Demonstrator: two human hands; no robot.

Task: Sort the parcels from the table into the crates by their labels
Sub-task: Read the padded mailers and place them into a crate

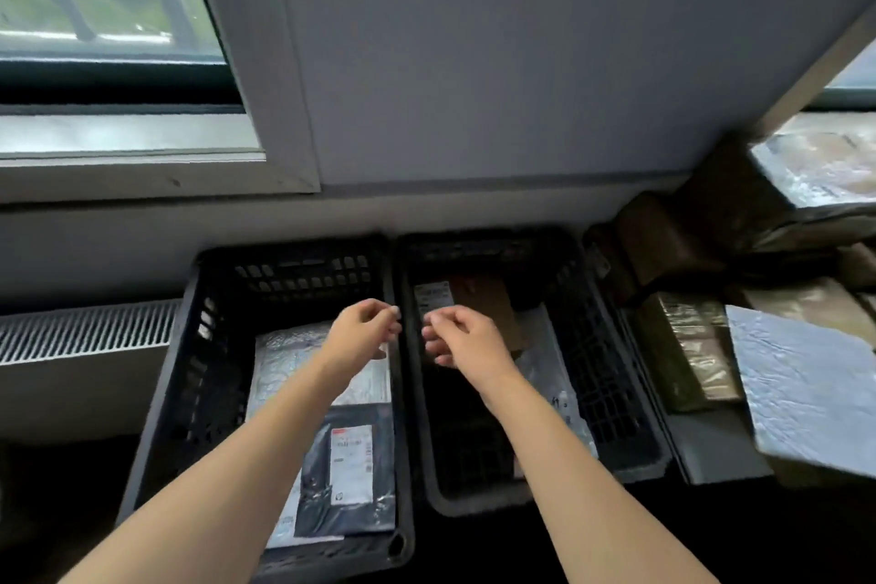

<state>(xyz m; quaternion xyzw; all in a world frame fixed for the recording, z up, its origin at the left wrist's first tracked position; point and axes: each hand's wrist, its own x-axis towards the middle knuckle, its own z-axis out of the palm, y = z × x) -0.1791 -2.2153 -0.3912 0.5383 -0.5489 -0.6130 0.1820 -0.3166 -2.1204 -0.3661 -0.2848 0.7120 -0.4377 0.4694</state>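
Two black slatted crates stand side by side on the floor below the wall. The left crate [189, 375] holds a silver bag [284, 360] and a dark bag with a white label [351, 465]. In the right crate [611, 375] lie a brown box with a white label [479, 299] and a pale bag [550, 375]. My left hand [362, 330] hovers over the left crate's right rim, fingers curled, holding nothing. My right hand [457, 337] hangs over the right crate above the brown box, fingers loosely curled and empty.
At the right, a low table [711, 446] carries several parcels: a silver bag [806, 389], clear-wrapped brown boxes [687, 346] and a stack further back [806, 175]. A white radiator [80, 327] runs along the left wall under a window.
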